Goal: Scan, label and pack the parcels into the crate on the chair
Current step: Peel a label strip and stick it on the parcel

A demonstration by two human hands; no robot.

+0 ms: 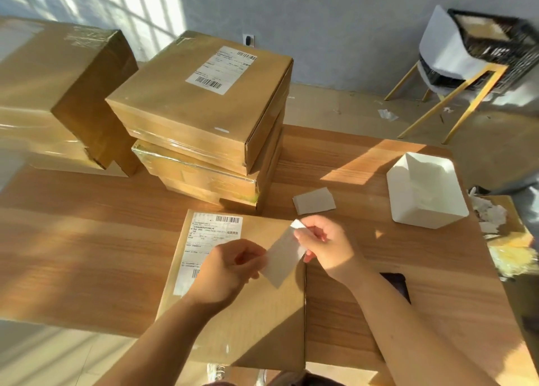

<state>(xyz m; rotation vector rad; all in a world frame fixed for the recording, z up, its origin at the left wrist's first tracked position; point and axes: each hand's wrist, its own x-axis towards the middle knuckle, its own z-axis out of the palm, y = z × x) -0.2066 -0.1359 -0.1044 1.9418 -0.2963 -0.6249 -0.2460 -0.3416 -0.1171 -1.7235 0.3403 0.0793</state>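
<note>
left hand (230,264) + right hand (325,244): pinch white label (284,256) | above parcel (256,312) | surface (87,240) near edge

wooden table (364,167) | on it: flat parcel (262,312) | 2 box stacks (198,114) | white tray (423,193) | label stack (313,200)

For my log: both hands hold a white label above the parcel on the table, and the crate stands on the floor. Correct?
Not quite. In the head view the crate sits on the chair, not the floor. The hands, left and right, do hold the label above the parcel.
</note>
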